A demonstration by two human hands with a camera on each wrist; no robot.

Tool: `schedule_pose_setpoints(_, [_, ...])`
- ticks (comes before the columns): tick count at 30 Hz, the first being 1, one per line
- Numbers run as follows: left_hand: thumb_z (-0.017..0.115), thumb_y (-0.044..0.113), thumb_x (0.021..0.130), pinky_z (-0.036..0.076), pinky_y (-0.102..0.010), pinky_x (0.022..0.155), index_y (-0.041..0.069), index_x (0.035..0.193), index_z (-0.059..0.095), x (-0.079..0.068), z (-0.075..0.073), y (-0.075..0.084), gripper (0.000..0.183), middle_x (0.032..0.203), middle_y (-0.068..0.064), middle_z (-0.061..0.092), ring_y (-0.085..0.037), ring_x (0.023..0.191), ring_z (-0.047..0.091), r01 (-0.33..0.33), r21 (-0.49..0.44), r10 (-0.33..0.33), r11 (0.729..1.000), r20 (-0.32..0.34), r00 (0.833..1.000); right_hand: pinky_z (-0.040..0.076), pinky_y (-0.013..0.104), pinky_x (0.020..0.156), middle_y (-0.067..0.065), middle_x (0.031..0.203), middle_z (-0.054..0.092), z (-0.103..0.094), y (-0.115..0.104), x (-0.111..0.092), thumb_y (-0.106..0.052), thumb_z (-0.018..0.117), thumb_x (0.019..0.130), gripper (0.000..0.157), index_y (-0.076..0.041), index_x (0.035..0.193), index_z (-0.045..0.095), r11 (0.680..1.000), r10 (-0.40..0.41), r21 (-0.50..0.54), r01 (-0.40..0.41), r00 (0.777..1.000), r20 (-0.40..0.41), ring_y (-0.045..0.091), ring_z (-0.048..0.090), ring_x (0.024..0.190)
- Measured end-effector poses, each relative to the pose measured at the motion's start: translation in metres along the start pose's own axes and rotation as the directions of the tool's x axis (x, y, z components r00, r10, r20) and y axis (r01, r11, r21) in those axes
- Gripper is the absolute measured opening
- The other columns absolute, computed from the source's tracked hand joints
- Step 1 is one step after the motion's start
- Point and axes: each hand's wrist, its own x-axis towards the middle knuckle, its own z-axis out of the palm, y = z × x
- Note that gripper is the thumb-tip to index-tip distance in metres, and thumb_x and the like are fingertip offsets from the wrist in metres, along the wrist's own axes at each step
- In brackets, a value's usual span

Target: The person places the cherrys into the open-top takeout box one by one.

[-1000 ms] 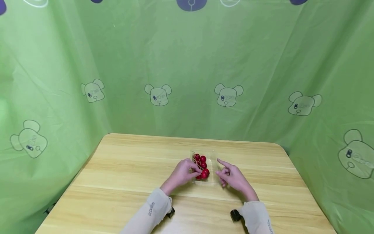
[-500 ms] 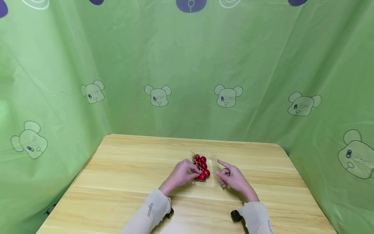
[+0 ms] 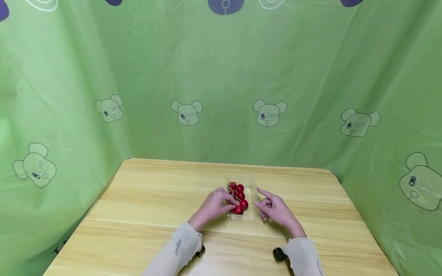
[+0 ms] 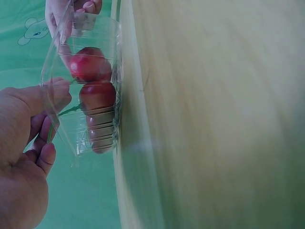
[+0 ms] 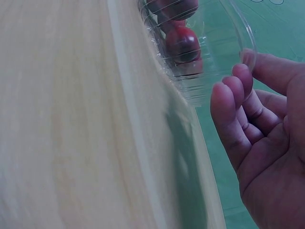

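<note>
A clear plastic box (image 3: 251,216) stands on the table with several red cherries (image 3: 240,195) lying in its left part. My left hand (image 3: 215,203) reaches over the box's left side and pinches a cherry (image 3: 239,209) by its stem, near the front corner. Green stems (image 4: 71,110) run between the fingers and the fruit in the left wrist view. At the opposite side my right hand (image 3: 274,209) touches the rim, index finger and thumb extended and apart, the other fingers curled. The thumb tip (image 5: 248,56) lies at the rim in the right wrist view.
The light wooden table (image 3: 155,191) has rounded far corners. A green curtain (image 3: 221,76) with bear-head prints hangs behind it and on both sides. Black wrist devices (image 3: 279,254) sit below both sleeves.
The cherry by my left fingertips has shifted slightly left and toward me in the box. Another cherry beside it now shows more fully. My right hand has stayed at the rim.
</note>
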Motion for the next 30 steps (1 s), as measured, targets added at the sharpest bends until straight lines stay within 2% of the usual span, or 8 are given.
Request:
schedule_pose_setpoints(5, [0.081, 0.017, 0.09, 0.048, -0.018, 0.081, 0.02, 0.099, 0.082, 0.0009, 0.0001, 0.0001, 0.01, 0.094, 0.011, 0.078, -0.002, 0.085, 0.055, -0.03, 0.021, 0.03, 0.999, 0.009, 1.0, 0.061, 0.037, 0.058, 0.02, 0.081, 0.068, -0.0006, 0.0004, -0.0011, -0.013, 0.067, 0.101, 0.071, -0.001, 0.16, 0.03, 1.0, 0.005, -0.007, -0.005, 1.0, -0.004, 0.023, 0.065, 0.063])
schedule_pose_setpoints(12, [0.08, 0.017, 0.091, 0.049, -0.018, 0.083, 0.022, 0.1, 0.082, 0.0005, 0.0003, -0.0014, 0.01, 0.095, 0.012, 0.078, -0.002, 0.087, 0.057, -0.035, 0.036, 0.034, 0.999, 0.025, 0.999, 0.061, 0.037, 0.059, 0.022, 0.082, 0.068, -0.0001, 0.0001, 0.0005, -0.014, 0.068, 0.101, 0.072, -0.001, 0.16, 0.03, 1.0, -0.004, -0.003, 0.004, 1.0, -0.002, 0.023, 0.066, 0.064])
schedule_pose_setpoints(21, [0.079, 0.019, 0.092, 0.049, -0.019, 0.085, 0.02, 0.103, 0.082, 0.0008, 0.0004, -0.0013, 0.011, 0.097, 0.012, 0.078, -0.003, 0.09, 0.057, -0.048, 0.05, 0.045, 0.998, 0.046, 0.998, 0.061, 0.038, 0.059, 0.024, 0.083, 0.068, 0.0009, -0.0023, -0.0005, -0.014, 0.067, 0.101, 0.072, 0.0, 0.16, 0.03, 1.0, -0.002, 0.004, 0.002, 1.0, 0.002, 0.022, 0.066, 0.064])
schedule_pose_setpoints(30, [0.079, 0.019, 0.092, 0.049, -0.019, 0.085, 0.021, 0.103, 0.082, 0.0015, -0.0001, 0.0004, 0.011, 0.098, 0.011, 0.078, -0.003, 0.09, 0.058, -0.065, 0.064, 0.062, 0.996, 0.05, 0.997, 0.061, 0.039, 0.059, 0.022, 0.082, 0.068, 0.0009, -0.0013, -0.0008, -0.015, 0.068, 0.101, 0.072, 0.001, 0.16, 0.03, 1.0, -0.006, 0.006, 0.006, 1.0, 0.001, 0.022, 0.065, 0.063])
